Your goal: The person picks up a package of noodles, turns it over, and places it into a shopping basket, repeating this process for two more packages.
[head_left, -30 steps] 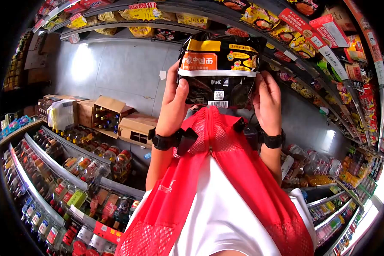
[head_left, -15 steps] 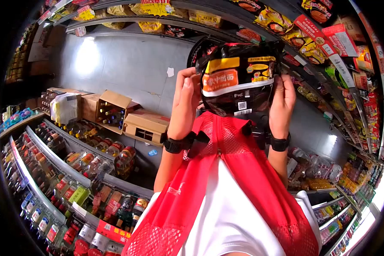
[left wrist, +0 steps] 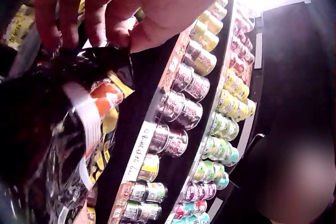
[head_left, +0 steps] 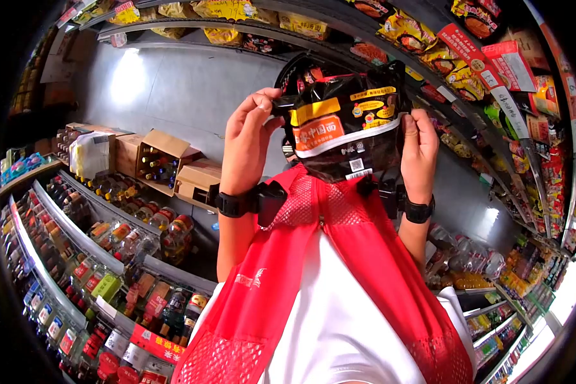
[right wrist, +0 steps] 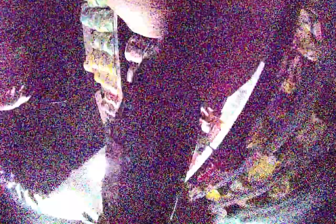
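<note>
In the head view, a black noodle packet (head_left: 355, 163) with an orange and yellow label and a white stripe is held up before the chest, its printed side towards me. My left hand (head_left: 244, 147) pinches its upper left corner, which is drawn out to the side. At the packet's right edge, my right hand (head_left: 419, 150) grips it with the thumb on the near face. The left wrist view shows the fingers (left wrist: 97, 22) bent over the crumpled top of the packet. Grainy and overexposed, the right wrist view has only part of the right hand (right wrist: 126, 1) at its top.
Shelves of noodle packs (head_left: 409, 32) curve along the far side and right. Bottle shelves (head_left: 77, 249) stand at lower left, near open cardboard boxes (head_left: 163, 150) on the grey floor (head_left: 173, 83). Wrapped bottles (head_left: 470, 253) stand at right. Stacked cans (left wrist: 181, 108) line a shelf.
My left hand has gone from the packet's left side up to its upper left corner, pulling it outward. The packet has tilted and wrinkled. The right hand stays on the right edge.
</note>
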A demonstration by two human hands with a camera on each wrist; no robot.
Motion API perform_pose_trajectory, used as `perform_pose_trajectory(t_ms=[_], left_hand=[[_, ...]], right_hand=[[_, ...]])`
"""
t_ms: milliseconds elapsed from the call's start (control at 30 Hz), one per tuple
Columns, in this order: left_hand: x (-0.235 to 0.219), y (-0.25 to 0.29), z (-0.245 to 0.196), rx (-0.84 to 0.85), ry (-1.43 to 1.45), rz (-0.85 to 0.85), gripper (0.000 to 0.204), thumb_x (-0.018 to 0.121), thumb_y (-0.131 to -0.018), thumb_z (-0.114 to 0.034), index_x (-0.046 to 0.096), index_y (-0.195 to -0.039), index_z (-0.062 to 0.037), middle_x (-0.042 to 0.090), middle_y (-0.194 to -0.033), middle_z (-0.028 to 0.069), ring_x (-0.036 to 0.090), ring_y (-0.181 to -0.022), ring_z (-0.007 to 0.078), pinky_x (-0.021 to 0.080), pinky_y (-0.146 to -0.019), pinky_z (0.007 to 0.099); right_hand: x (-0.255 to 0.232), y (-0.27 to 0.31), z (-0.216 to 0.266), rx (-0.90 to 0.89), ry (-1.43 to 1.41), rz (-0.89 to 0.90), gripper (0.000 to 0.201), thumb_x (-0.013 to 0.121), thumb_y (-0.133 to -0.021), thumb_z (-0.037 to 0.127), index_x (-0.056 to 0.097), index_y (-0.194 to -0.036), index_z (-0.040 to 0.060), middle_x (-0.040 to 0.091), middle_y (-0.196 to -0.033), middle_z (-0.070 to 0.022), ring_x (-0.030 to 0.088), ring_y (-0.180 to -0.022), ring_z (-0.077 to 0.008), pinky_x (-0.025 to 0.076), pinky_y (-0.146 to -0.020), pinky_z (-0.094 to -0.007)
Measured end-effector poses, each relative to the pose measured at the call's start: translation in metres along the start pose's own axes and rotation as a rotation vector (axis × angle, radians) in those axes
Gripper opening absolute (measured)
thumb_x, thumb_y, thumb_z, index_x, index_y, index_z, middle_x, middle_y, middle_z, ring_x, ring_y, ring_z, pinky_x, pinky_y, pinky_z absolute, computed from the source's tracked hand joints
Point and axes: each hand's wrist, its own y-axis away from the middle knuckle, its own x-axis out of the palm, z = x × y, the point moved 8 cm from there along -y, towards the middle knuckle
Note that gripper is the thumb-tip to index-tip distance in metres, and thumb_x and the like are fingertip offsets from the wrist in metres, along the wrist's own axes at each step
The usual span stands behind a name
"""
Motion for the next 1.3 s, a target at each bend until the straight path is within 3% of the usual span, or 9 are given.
perform_pose_trajectory(t_ms=[200,333,467,500,600,767,1033,1167,1300], left_hand=[[0.008,-0.015,-0.010,-0.019,0.069,0.011,0.010,0.045,-0.090,-0.015,0.051,-0.089,-0.0070,0.055,-0.098,0.0031,0.052,-0.085,0.0109,0.041,-0.075,0.0256],[0.021,-0.029,0.005,0.081,0.187,0.028,0.013,0.045,-0.090,-0.018,0.051,-0.096,-0.0071,0.054,-0.091,0.0003,0.050,-0.079,0.0093,0.043,-0.069,0.0267],[0.045,-0.016,0.033,-0.103,0.143,-0.076,0.018,0.046,-0.091,-0.022,0.048,-0.105,-0.0094,0.048,-0.083,-0.0028,0.042,-0.062,0.0051,0.033,-0.052,0.0185],[0.028,-0.020,0.057,-0.158,0.120,0.051,0.016,0.046,-0.092,-0.022,0.048,-0.102,-0.0099,0.047,-0.080,-0.0027,0.042,-0.059,0.0049,0.035,-0.051,0.0194],[0.037,-0.007,0.055,-0.164,-0.003,0.015,0.012,0.045,-0.092,-0.019,0.045,-0.096,-0.0076,0.049,-0.078,-0.0007,0.054,-0.070,0.0087,0.048,-0.064,0.0244],[0.043,-0.005,0.057,-0.220,-0.056,0.178,0.009,0.046,-0.090,-0.013,0.045,-0.096,-0.0058,0.052,-0.084,0.0023,0.056,-0.073,0.0102,0.049,-0.065,0.0251],[0.043,-0.002,0.050,-0.129,-0.308,0.334,0.017,0.048,-0.090,-0.009,0.047,-0.103,0.0013,0.052,-0.095,0.0070,0.055,-0.086,0.0145,0.050,-0.072,0.0288],[0.051,0.001,0.045,-0.062,-0.387,0.323,0.031,0.049,-0.089,-0.005,0.043,-0.117,0.0042,0.054,-0.092,0.0065,0.057,-0.082,0.0151,0.051,-0.073,0.0289],[0.048,-0.006,0.054,-0.096,-0.363,0.275,0.024,0.052,-0.086,-0.002,0.048,-0.110,0.0028,0.053,-0.086,0.0041,0.056,-0.076,0.0100,0.051,-0.068,0.0244]], right_hand=[[-0.003,0.004,-0.008,0.072,-0.042,0.017,0.018,0.046,-0.093,0.017,0.049,-0.086,0.0003,0.042,-0.070,0.0033,0.037,-0.067,-0.0057,0.034,-0.059,-0.0203],[-0.007,0.013,-0.038,0.145,-0.265,-0.063,0.018,0.045,-0.094,0.021,0.053,-0.100,0.0062,0.051,-0.081,0.0062,0.046,-0.072,-0.0042,0.038,-0.065,-0.0182],[-0.010,0.014,-0.049,0.274,-0.403,-0.125,0.014,0.045,-0.094,0.022,0.052,-0.097,0.0097,0.047,-0.074,0.0080,0.040,-0.056,0.0000,0.030,-0.046,-0.0158],[-0.011,0.014,-0.051,0.281,-0.411,-0.140,0.015,0.045,-0.094,0.022,0.051,-0.099,0.0094,0.048,-0.074,0.0077,0.041,-0.057,-0.0003,0.030,-0.047,-0.0161],[-0.017,0.013,-0.055,0.313,-0.374,-0.196,0.021,0.046,-0.093,0.024,0.051,-0.107,0.0080,0.050,-0.078,0.0061,0.044,-0.063,-0.0020,0.035,-0.052,-0.0174],[-0.020,0.017,-0.057,0.374,-0.482,-0.240,0.037,0.047,-0.092,0.028,0.046,-0.121,0.0058,0.054,-0.103,-0.0011,0.050,-0.092,-0.0082,0.043,-0.075,-0.0229],[-0.024,0.018,-0.051,0.313,-0.373,-0.260,0.038,0.050,-0.091,0.029,0.047,-0.120,0.0052,0.054,-0.100,0.0003,0.049,-0.088,-0.0069,0.043,-0.073,-0.0224],[-0.028,0.015,-0.050,0.252,-0.366,-0.242,0.030,0.048,-0.092,0.027,0.049,-0.113,0.0044,0.053,-0.094,0.0030,0.048,-0.084,-0.0048,0.042,-0.072,-0.0214],[-0.027,0.018,-0.045,0.238,-0.386,-0.201,0.021,0.048,-0.093,0.022,0.052,-0.101,0.0037,0.050,-0.088,0.0051,0.045,-0.081,-0.0030,0.040,-0.072,-0.0193]])
